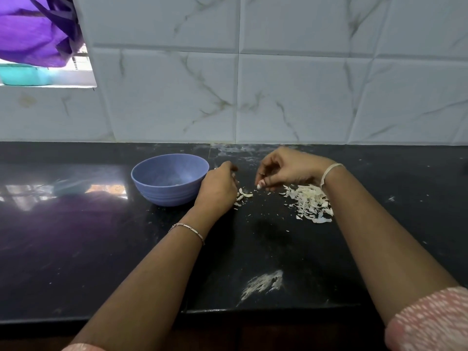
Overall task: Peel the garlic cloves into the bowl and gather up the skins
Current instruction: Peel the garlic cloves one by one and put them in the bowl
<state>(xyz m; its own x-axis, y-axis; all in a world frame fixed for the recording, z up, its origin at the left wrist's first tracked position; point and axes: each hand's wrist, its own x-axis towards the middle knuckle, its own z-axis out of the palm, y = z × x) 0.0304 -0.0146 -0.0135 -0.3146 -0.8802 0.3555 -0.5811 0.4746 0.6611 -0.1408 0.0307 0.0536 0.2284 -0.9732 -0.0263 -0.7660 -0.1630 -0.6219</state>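
Observation:
A blue bowl (169,179) stands on the black counter (101,249); I cannot see any cloves inside it. My left hand (217,188) sits just right of the bowl, back up, fingers curled down toward a few loose garlic skins (244,195); what it holds is hidden. Further right, my right hand (283,171) hovers low over the counter, thumb and fingertips pinching a small white bit of skin (260,185). A larger pile of garlic skins (310,202) lies under and beside my right wrist.
A white tiled wall rises right behind the counter. A white smear (263,283) marks the counter near its front edge (253,309). At the upper left, a window ledge holds a teal container (22,74) below purple cloth (33,29).

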